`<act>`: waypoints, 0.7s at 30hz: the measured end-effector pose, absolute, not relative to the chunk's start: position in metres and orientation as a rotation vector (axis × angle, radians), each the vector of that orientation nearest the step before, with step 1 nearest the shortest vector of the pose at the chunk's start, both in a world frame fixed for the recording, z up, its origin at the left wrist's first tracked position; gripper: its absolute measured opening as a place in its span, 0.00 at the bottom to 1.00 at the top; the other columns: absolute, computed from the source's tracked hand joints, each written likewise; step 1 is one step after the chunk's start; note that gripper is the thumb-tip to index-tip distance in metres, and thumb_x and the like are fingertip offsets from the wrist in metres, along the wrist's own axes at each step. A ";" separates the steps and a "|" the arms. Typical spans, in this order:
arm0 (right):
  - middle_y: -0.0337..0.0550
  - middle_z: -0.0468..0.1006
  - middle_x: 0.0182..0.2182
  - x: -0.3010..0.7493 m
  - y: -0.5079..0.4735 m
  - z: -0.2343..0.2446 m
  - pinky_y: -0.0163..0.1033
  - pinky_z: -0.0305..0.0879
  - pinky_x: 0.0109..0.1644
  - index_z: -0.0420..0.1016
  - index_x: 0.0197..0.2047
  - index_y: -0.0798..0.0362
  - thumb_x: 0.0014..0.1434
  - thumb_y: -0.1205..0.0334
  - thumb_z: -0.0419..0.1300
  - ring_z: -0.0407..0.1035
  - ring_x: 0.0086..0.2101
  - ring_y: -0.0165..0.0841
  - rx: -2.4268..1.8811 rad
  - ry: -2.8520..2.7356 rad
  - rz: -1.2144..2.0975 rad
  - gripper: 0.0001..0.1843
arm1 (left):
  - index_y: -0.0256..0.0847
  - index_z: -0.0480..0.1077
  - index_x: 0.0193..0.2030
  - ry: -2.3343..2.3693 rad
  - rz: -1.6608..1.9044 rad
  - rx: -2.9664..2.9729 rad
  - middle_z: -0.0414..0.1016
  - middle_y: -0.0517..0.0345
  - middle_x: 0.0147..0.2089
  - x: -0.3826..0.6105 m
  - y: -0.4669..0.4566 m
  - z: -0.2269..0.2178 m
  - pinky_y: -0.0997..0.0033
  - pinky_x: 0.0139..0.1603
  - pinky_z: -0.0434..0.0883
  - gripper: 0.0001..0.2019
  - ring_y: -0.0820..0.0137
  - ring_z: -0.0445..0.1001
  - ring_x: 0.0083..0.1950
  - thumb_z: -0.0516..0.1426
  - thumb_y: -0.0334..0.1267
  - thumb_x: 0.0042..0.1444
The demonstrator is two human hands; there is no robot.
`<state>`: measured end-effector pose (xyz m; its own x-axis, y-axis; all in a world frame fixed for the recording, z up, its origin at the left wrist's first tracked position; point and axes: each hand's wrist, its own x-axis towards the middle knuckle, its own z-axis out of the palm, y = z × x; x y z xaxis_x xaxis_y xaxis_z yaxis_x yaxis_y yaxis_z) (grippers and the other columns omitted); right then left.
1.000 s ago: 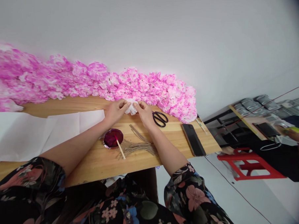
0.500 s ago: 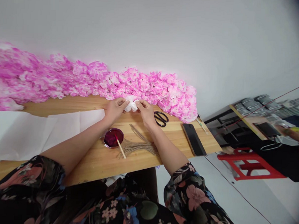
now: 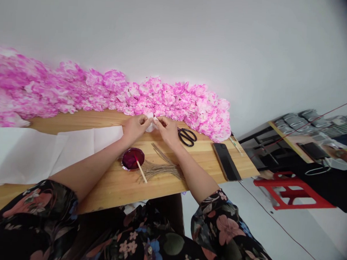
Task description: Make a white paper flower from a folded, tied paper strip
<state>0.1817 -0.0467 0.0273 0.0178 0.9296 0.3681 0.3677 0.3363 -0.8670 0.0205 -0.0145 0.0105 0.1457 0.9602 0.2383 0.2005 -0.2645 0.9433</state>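
Note:
Between my hands is a small white tissue-paper flower (image 3: 150, 128), partly hidden by the fingers. My left hand (image 3: 135, 127) pinches its left side with thumb and forefinger. On the other side my right hand (image 3: 167, 129) pinches the paper, fingertips close to those of the left. Just right of that hand lie black-handled scissors (image 3: 186, 137). Below the hands stands a small dish of dark red liquid (image 3: 131, 159) with a wooden stick (image 3: 142, 172) resting in it. A bundle of thin brown strings or stems (image 3: 163, 170) lies beside the dish, partly under my right forearm.
Pink-and-white paper flowers (image 3: 100, 90) are heaped along the wall. White paper sheets (image 3: 29, 150) cover the table's left part. A phone (image 3: 226, 162) lies near the right edge. Beyond are a red stool (image 3: 300, 193), another person's hand (image 3: 340, 154) and a cable (image 3: 293, 238).
My fingertips have come closer together on the white flower, which now shows less between them. The view has shifted slightly.

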 end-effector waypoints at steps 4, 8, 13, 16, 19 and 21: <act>0.37 0.74 0.28 0.185 -0.042 0.025 0.39 0.61 0.40 0.75 0.31 0.50 0.60 0.47 0.62 0.66 0.33 0.33 -1.218 -1.480 0.693 0.15 | 0.41 0.66 0.23 1.163 1.192 1.525 0.69 0.61 0.20 0.018 -0.013 0.013 0.73 0.26 0.64 0.19 0.71 0.69 0.23 0.56 0.49 0.61; 0.36 0.72 0.27 0.190 -0.035 0.022 0.38 0.62 0.38 0.72 0.32 0.50 0.57 0.42 0.62 0.65 0.31 0.32 -1.197 -1.289 0.829 0.18 | 0.41 0.66 0.25 1.089 1.212 1.348 0.72 0.58 0.21 0.018 -0.011 0.015 0.75 0.25 0.65 0.20 0.73 0.69 0.22 0.57 0.54 0.61; 0.37 0.73 0.28 0.190 -0.036 0.024 0.38 0.64 0.38 0.74 0.33 0.50 0.55 0.41 0.64 0.66 0.31 0.32 -1.201 -1.247 0.856 0.20 | 0.40 0.71 0.28 0.989 1.182 1.486 0.75 0.54 0.25 0.018 -0.014 0.016 0.73 0.27 0.67 0.28 0.71 0.71 0.25 0.54 0.64 0.60; 0.37 0.73 0.28 0.188 -0.038 0.025 0.38 0.65 0.37 0.74 0.32 0.50 0.56 0.41 0.65 0.66 0.31 0.32 -1.160 -1.241 0.896 0.20 | 0.40 0.71 0.26 1.001 1.133 1.656 0.75 0.56 0.24 0.020 -0.016 0.015 0.72 0.27 0.65 0.26 0.71 0.70 0.25 0.57 0.64 0.58; 0.37 0.72 0.28 0.187 -0.039 0.025 0.39 0.67 0.38 0.73 0.31 0.49 0.56 0.36 0.65 0.67 0.31 0.32 -1.136 -1.215 0.947 0.23 | 0.40 0.70 0.25 1.031 1.083 1.658 0.73 0.59 0.22 0.021 -0.018 0.015 0.73 0.25 0.63 0.22 0.72 0.68 0.23 0.62 0.58 0.54; 0.39 0.74 0.29 0.188 -0.039 0.025 0.40 0.69 0.39 0.73 0.31 0.49 0.57 0.31 0.62 0.69 0.32 0.34 -1.133 -1.196 0.983 0.27 | 0.41 0.68 0.24 1.024 1.093 1.582 0.72 0.60 0.21 0.022 -0.018 0.016 0.73 0.24 0.62 0.20 0.73 0.67 0.21 0.62 0.55 0.54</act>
